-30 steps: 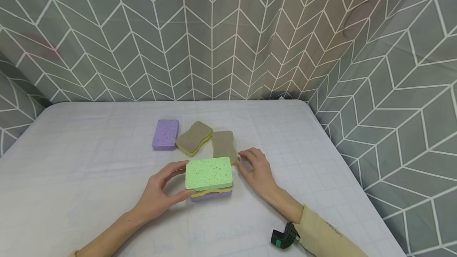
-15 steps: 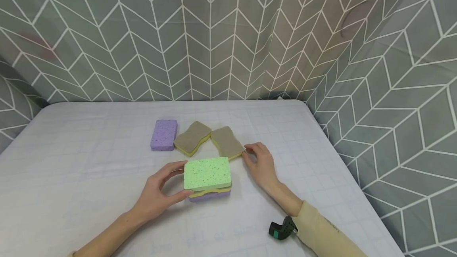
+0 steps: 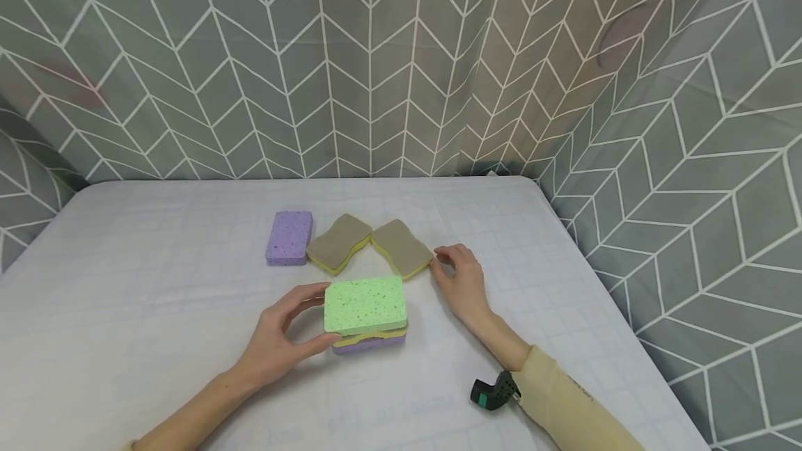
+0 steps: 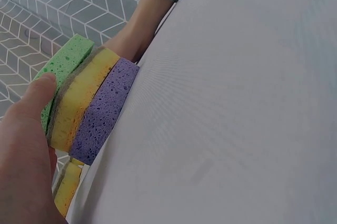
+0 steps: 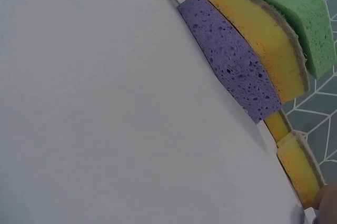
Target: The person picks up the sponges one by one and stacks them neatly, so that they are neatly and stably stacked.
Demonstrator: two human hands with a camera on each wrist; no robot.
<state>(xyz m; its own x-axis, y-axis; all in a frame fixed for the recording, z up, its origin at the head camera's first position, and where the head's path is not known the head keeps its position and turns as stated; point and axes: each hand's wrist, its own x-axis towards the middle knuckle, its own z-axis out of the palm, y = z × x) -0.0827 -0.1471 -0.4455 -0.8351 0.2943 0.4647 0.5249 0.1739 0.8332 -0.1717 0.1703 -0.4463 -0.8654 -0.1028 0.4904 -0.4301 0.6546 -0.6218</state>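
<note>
A stack of three sponges stands near the middle of the table: a green sponge (image 3: 365, 303) on top, a yellow scrub sponge (image 4: 84, 100) with a grey-brown pad in the middle, and a purple sponge (image 5: 231, 58) at the bottom. My left hand (image 3: 276, 336) grips the green sponge from the left, thumb on its near edge and fingers at the far one. My right hand (image 3: 462, 287), fingers bent, pinches the right corner of another yellow scrub sponge (image 3: 401, 248), which lies pad up behind the stack.
Left of that sponge lies a similar scrub sponge (image 3: 340, 242), the two almost corner to corner. A second purple sponge (image 3: 289, 238) sits farther left. Patterned curtains (image 3: 388, 61) rise behind and to the right of the white table (image 3: 156, 249).
My right hand has moved right and slightly away, turning the scrub sponge at its fingertips from nearly straight to slanted and out from behind the stack. My left hand and the stack stay put.
</note>
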